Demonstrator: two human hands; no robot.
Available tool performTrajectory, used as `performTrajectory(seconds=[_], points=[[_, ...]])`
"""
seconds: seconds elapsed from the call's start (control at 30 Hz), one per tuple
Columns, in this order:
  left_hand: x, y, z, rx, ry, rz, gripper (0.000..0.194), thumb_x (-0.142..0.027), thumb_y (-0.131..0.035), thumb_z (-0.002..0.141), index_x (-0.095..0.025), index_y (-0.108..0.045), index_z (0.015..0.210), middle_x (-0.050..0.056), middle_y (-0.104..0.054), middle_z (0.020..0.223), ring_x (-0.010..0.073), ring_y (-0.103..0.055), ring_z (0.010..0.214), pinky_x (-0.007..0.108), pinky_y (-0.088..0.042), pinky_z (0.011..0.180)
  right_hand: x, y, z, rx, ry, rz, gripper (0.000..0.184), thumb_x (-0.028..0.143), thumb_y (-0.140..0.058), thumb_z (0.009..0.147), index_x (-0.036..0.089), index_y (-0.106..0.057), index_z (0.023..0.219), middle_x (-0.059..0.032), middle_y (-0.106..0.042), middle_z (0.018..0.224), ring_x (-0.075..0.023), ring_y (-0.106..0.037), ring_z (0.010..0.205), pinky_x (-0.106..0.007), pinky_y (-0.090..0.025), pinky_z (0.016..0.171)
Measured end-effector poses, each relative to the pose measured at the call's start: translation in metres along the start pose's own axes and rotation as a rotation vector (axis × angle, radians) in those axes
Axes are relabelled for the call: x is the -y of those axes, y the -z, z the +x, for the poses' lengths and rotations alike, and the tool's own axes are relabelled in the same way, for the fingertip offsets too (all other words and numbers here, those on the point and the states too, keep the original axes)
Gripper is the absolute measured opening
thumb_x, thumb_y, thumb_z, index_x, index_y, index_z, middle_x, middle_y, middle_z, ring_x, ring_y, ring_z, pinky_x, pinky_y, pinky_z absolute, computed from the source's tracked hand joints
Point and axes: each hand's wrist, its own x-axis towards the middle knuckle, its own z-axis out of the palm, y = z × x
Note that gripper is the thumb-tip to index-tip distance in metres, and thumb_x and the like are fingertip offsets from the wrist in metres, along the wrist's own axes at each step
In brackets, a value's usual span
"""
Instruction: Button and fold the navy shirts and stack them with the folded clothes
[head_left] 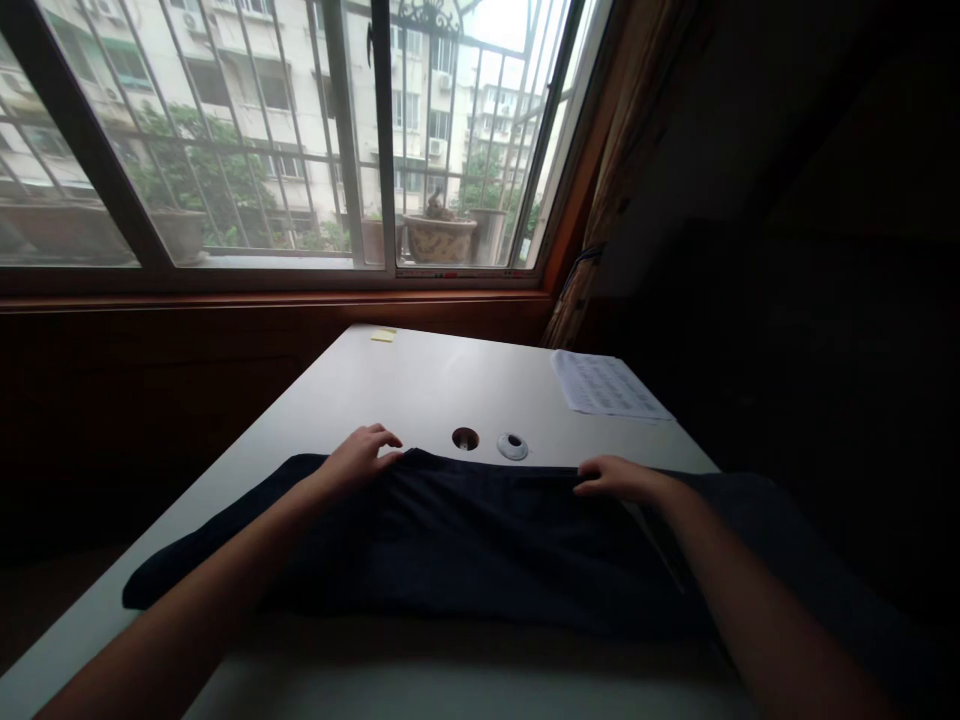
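A dark navy garment (480,550) lies spread across the white desk, with a few wrinkles in its middle. Its left part tapers toward the desk's left side, and its right part runs past the right edge into shadow. My left hand (365,455) is at the garment's far edge, thumb and fingers apart, beside a small raised peak of cloth. Farther right along the same edge, my right hand (619,480) rests on the cloth with its thumb and fingertips apart. Which kind of garment it is, I cannot tell.
The white desk (457,385) has a round cable hole (465,439), with a grey ring-shaped cover (513,446) beside it. Printed sheets (609,385) lie at the back right, and a yellow sticky note (383,336) at the back left. Behind stands a barred window (386,150) with a curtain (592,250).
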Motion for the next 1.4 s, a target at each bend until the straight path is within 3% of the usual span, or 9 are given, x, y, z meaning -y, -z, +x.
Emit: performTrajectory(seconds=[0.17,0.4,0.53,0.7,0.83,1.0,1.2,1.4], points=[[-0.016,-0.033,0.028,0.024,-0.004,-0.007,0.028,-0.036,-0.062,0.086,-0.021,-0.074,0.106,0.01,-0.065,0.11,0.0261,-0.064,0.101,0.035,-0.052,0.091,-0.03,0.006,-0.006,-0.063,0.006,0.08,0.048,0.062,-0.069,0.071,0.017,-0.07,0.088,-0.0049,-0.071,0.086,-0.0234,-0.063,0.082,-0.03,-0.046,0.072],[-0.013,-0.039,0.034,0.028,0.05,-0.017,0.019,-0.034,-0.065,0.081,-0.019,-0.073,0.091,0.009,-0.061,0.104,0.0254,-0.067,0.094,0.034,-0.053,0.087,-0.041,-0.01,-0.003,-0.195,-0.05,0.113,0.046,0.06,-0.06,0.083,0.016,-0.068,0.089,-0.0045,-0.069,0.079,-0.0196,-0.062,0.074,-0.027,-0.045,0.064],[-0.016,-0.037,0.036,0.014,0.059,-0.029,0.02,-0.036,-0.06,0.085,-0.02,-0.07,0.093,0.008,-0.062,0.106,0.0237,-0.068,0.094,0.032,-0.054,0.085,-0.038,-0.019,0.003,-0.313,-0.11,0.023,0.032,0.047,-0.061,0.089,0.016,-0.068,0.086,-0.0076,-0.072,0.085,-0.0201,-0.063,0.079,-0.027,-0.046,0.067],[-0.021,-0.041,0.04,-0.007,0.05,0.01,0.018,-0.034,-0.058,0.087,-0.02,-0.067,0.093,0.008,-0.064,0.104,0.0243,-0.066,0.094,0.033,-0.054,0.082,-0.032,-0.029,0.009,-0.478,-0.187,-0.134,0.029,0.042,-0.054,0.099,0.016,-0.065,0.102,-0.0065,-0.069,0.102,-0.0189,-0.065,0.09,-0.036,-0.05,0.083],[-0.018,-0.049,0.04,-0.036,-0.004,0.072,0.015,-0.031,-0.057,0.089,-0.021,-0.066,0.092,0.009,-0.063,0.103,0.0266,-0.062,0.098,0.037,-0.052,0.084,-0.025,-0.043,0.01,-0.562,-0.217,-0.265,0.025,0.035,-0.045,0.104,0.017,-0.062,0.108,-0.0106,-0.07,0.107,-0.021,-0.066,0.094,-0.033,-0.048,0.081],[-0.01,-0.056,0.038,-0.089,-0.09,0.143,0.015,-0.032,-0.054,0.094,-0.021,-0.065,0.095,0.008,-0.062,0.104,0.0269,-0.058,0.099,0.04,-0.05,0.088,-0.016,-0.059,0.004,-0.62,-0.203,-0.419,0.024,0.036,-0.041,0.105,0.021,-0.059,0.112,-0.0105,-0.07,0.11,-0.0228,-0.069,0.089,-0.031,-0.045,0.074],[-0.006,-0.065,0.035,-0.159,-0.154,0.216,0.019,-0.031,-0.049,0.098,-0.021,-0.064,0.099,0.008,-0.06,0.104,0.0264,-0.055,0.099,0.041,-0.051,0.09,-0.01,-0.063,-0.004,-0.694,-0.182,-0.535,0.026,0.036,-0.041,0.105,0.022,-0.059,0.116,-0.0102,-0.067,0.112,-0.023,-0.068,0.084,-0.031,-0.046,0.071],[-0.024,-0.061,0.03,-0.221,-0.221,0.272,0.027,-0.03,-0.047,0.1,-0.02,-0.063,0.12,0.013,-0.06,0.122,0.0295,-0.054,0.111,0.048,-0.049,0.097,0.012,-0.064,-0.018,-0.78,-0.084,-0.596,0.034,0.022,-0.043,0.102,0.016,-0.055,0.133,-0.018,-0.061,0.122,-0.0317,-0.058,0.111,-0.042,-0.047,0.09]])
